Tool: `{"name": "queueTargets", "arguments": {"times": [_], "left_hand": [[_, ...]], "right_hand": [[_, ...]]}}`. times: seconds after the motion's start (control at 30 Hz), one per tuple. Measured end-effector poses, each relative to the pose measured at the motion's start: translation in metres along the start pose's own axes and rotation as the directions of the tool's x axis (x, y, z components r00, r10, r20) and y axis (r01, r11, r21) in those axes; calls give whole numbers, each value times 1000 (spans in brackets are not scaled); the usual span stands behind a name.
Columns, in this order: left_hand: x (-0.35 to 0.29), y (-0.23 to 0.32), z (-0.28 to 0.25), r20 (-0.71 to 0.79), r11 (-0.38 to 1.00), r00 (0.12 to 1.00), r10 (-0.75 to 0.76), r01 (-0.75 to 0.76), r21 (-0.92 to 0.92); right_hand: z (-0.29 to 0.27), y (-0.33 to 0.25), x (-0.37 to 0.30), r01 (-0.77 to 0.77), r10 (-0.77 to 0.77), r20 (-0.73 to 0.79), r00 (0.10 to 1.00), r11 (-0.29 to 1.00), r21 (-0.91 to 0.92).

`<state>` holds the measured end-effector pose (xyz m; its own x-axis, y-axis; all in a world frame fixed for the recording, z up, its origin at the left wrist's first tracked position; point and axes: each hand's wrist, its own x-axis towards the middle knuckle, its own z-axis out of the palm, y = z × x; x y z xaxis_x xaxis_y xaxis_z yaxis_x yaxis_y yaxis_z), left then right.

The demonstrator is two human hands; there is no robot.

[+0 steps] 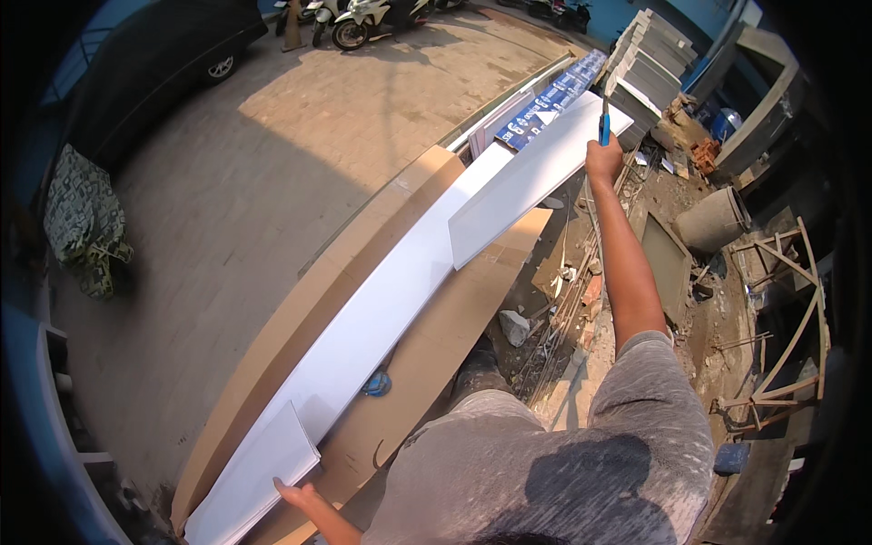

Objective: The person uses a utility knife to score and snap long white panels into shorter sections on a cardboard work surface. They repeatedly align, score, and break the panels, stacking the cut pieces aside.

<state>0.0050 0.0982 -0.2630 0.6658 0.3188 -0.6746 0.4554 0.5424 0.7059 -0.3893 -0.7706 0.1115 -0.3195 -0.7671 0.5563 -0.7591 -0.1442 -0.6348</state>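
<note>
1. Starting at the far left, a patterned green-and-white cloth bundle (84, 222) lay on the paved yard (272, 163), well apart from the work.
2. Low in the frame, the left hand (298, 497) pressed with spread fingers against the near corner of a short white flat panel piece (259, 472); it steadied rather than gripped, with nothing closed in it.
3. That piece rested on the long white flat board (381, 309), which lay along a broad brown plywood sheet (309, 300), beside a small blue round object (376, 384).
4. Further right, a second white rectangular panel (531, 182) lay across the far end of the long board.
5. The right hand (604, 162), arm stretched out, was clenched tight around a slim blue-handled tool (604, 123) held upright at that panel's far edge; the tool's kind could not be told.
6. Rubble and timber scraps (718, 300) littered the ground at the right.
7. Judged from this, the step in hand looked like marking or scoring at the far panel edge; the next move would call for firm left-hand pressure and a steady pull toward the body.
</note>
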Motion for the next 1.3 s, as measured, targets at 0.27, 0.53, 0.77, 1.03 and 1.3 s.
{"name": "queueTargets", "arguments": {"times": [0.27, 0.53, 0.77, 1.03, 1.3], "left_hand": [[-146, -128, 137, -153, 983, 975, 162, -144, 117], [-220, -205, 234, -288, 983, 951, 115, -68, 168], [-230, -239, 277, -325, 985, 943, 70, -15, 169], [-240, -211, 256, -345, 990, 936, 71, -25, 136], [-199, -159, 190, -223, 995, 974, -38, 18, -95]], "right_hand": [[302, 84, 253, 59, -68, -75, 995, 991, -124], [490, 111, 375, 74, -52, 98, 994, 970, -233], [598, 146, 464, -54, 66, 266, 962, 997, -53], [572, 160, 329, 27, -187, 554, 811, 959, 284], [396, 117, -58, 78, -130, 984, 119, 990, 121]]}}
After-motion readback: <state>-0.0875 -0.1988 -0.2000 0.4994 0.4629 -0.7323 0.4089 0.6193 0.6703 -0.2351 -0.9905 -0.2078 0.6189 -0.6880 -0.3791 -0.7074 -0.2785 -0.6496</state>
